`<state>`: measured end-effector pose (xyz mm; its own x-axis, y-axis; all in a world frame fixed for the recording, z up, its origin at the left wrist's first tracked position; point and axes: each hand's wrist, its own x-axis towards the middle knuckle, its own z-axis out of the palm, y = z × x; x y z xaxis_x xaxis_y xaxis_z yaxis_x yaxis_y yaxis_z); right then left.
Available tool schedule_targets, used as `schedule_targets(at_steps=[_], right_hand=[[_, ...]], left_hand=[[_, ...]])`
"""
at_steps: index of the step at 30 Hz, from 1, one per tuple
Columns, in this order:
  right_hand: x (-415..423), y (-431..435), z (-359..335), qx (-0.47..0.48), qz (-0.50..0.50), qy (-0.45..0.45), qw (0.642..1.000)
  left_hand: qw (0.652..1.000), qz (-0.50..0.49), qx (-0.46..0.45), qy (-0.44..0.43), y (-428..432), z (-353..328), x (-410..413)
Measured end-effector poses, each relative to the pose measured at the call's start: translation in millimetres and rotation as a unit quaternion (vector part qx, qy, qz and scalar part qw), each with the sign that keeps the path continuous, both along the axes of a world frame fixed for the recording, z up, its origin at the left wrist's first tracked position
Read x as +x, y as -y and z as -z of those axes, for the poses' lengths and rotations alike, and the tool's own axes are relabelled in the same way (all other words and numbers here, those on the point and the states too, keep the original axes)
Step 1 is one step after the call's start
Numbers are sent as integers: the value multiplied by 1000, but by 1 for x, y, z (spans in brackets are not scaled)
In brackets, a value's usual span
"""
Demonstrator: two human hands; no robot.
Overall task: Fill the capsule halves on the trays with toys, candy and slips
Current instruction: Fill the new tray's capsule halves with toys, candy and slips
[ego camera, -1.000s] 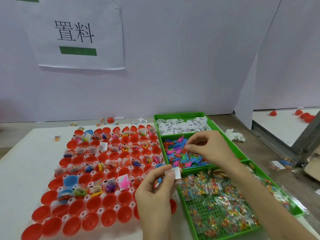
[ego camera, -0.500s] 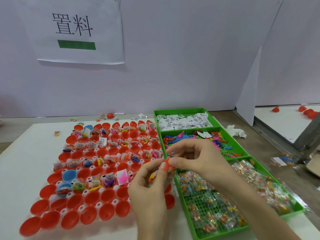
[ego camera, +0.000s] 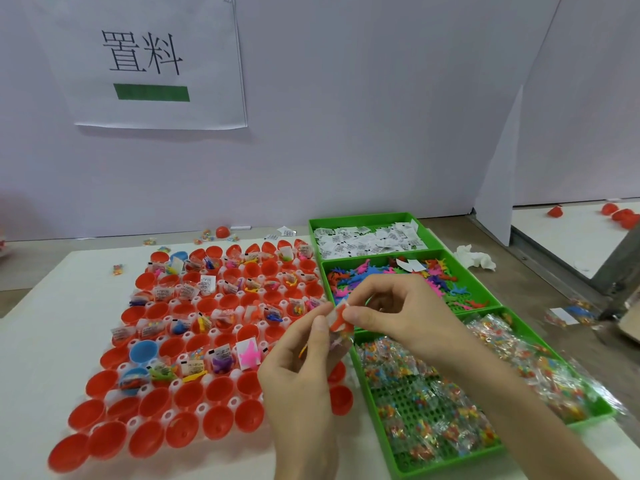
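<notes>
A white tray [ego camera: 204, 408] of red capsule halves [ego camera: 221, 422] covers the table's left half; the far rows hold toys, candy and slips, the near rows are bare. My left hand [ego camera: 298, 375] and my right hand [ego camera: 398, 315] meet above the tray's right edge, both pinching an orange toy [ego camera: 337, 320] together with a white slip. My left hand also holds a small candy packet under it. To the right are three green bins: slips [ego camera: 367, 237], coloured toys [ego camera: 391, 275], candy packets [ego camera: 450, 393].
Two blue capsule halves [ego camera: 143, 351] sit among the red ones. Loose candy and a red capsule [ego camera: 222, 231] lie by the back wall. A crumpled white tissue [ego camera: 474, 258] lies right of the bins. More red capsules [ego camera: 621, 213] lie on a far right surface.
My right hand left the toy bin with an orange toy and brought it to my left hand, which held the slip. Both hands now pinch the items together.
</notes>
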<state>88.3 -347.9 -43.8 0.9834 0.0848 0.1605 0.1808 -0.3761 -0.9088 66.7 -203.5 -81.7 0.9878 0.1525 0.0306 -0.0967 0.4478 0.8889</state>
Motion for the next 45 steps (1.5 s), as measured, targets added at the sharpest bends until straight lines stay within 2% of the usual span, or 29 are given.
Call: schedule_targets(at_steps=[5,7,12,16,19,28,33,38,40,45], right_hand=[[5,5,2,118,31,19,992],[6,12,-2,137,26,17,990],[-1,20,-8,73,-102,-51,991],[3,14,-1,-3,-56,-51,997],[4,14,0,-19,-48,-46,998],[4,5,6,-15,-35,-13,999],[4,0,9,-6,-24,21,999],[3,-2,9,-24,-49,6,998],[1,-7,11,-36,-28,37,998],[-4,-17,12,-103,26,215,971]], left_hand=[[999,22,17,16,0,-1,-1],[1000,13,21,6,-1,2,0],[1000,11,24,-4,-2,3,1],[999,25,3,-20,1,3,0],[999,34,-16,-30,0,3,0],[999,21,23,7,-3,6,1],[1000,18,8,17,-4,6,2],[998,0,33,58,-3,6,2],[996,-11,45,71,-4,6,2],[995,-40,41,84,-4,8,3]])
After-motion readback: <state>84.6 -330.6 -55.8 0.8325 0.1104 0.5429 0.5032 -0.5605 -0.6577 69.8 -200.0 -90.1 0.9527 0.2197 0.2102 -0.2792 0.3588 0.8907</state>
